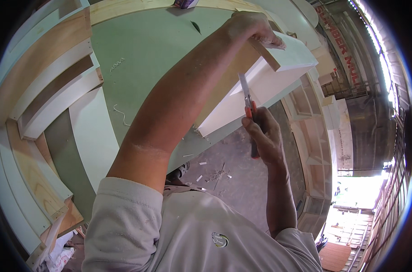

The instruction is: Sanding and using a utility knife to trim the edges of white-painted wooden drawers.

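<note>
Fingers of my right hand (268, 134) clamp an orange-and-black steel-bladed knife (248, 108); my left hand (255, 26) apparently steadies a white wooden box (278, 81), finger closure unclear.

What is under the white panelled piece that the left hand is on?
Green tabletop shows on either side of the white panelled piece, so it probably continues beneath. Whatever lies directly under is covered; the left forearm hides part of the tabletop alongside.

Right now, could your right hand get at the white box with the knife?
Probably yes: the right hand holds the knife beside the white box, nothing visible lies between them, and the left hand is at the box's far end.
</note>
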Tool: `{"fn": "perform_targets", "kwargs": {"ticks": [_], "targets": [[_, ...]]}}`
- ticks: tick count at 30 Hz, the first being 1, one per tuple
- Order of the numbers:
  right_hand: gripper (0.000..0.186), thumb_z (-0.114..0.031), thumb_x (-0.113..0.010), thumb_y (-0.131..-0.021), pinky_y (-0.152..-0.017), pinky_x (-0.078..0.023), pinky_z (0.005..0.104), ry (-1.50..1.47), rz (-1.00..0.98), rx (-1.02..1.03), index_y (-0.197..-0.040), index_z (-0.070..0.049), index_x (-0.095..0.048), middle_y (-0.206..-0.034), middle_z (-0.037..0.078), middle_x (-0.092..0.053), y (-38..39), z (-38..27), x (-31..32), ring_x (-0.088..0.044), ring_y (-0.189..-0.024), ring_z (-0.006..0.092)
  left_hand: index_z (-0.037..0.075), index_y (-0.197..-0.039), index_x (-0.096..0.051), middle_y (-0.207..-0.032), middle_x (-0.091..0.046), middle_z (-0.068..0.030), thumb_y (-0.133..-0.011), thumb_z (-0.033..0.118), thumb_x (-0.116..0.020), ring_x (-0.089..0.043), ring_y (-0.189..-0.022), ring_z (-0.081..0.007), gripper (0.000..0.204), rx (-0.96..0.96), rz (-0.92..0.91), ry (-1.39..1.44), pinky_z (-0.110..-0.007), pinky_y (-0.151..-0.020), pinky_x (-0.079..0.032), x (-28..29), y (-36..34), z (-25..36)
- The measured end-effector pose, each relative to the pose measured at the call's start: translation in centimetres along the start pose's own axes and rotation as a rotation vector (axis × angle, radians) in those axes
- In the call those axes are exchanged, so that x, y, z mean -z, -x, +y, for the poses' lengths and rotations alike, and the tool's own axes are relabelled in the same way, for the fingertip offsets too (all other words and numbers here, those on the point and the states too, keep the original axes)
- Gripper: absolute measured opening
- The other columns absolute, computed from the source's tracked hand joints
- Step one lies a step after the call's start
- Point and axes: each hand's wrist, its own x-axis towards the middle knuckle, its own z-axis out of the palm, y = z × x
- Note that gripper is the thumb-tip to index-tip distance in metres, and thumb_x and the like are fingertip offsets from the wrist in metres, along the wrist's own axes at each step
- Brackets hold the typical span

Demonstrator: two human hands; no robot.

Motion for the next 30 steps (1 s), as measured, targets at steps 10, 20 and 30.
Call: {"fn": "perform_targets", "kwargs": {"ticks": [10, 20, 30], "targets": [[0.034, -0.026, -0.062, -0.097, -0.074, -0.052, 0.0459, 0.327, 0.061, 0.192, -0.117, -0.003, -0.049, -0.093, 0.019, -0.07, -0.1, -2.8, -0.4, -0.072, -0.084, 0.0335, 0.013, -0.109, -0.076, -0.103, -0.074, -0.0063, -0.062, 0.079, -0.075, -0.07, -0.097, -0.025, 0.081, -0.218, 0.099, -0.074, -0.038, -0.087, -0.052, -1.9, -2.2, -2.6], [0.02, -0.019, -0.049, -0.102, -0.067, -0.047, 0.0555, 0.581, 0.053, 0.157, -0.109, -0.001, -0.041, -0.079, 0.026, -0.066, -1.1, -1.9, -2.0, -0.065, -0.076, 0.0471, 0.016, -0.11, -0.076, -0.104, -0.074, -0.0044, -0.064, 0.076, -0.076, -0.07, -0.097, -0.0224, 0.076, -0.283, 0.083, -0.052, -0.036, -0.086, -0.052, -2.5, -3.1, -2.9], [0.02, -0.016, -0.052, -0.1, -0.064, -0.047, 0.0591, 0.479, 0.076, 0.245, -0.107, 0.0, -0.042, -0.078, 0.029, -0.066, -1.2, -0.1, -2.9, -0.063, -0.073, 0.0506, 0.015, -0.11, -0.076, -0.105, -0.074, -0.0051, -0.063, 0.074, -0.078, -0.069, -0.096, -0.0213, 0.076, -0.094, 0.013, -0.025, -0.036, -0.086, -0.052, -1.1, -0.4, -1.7]]}}
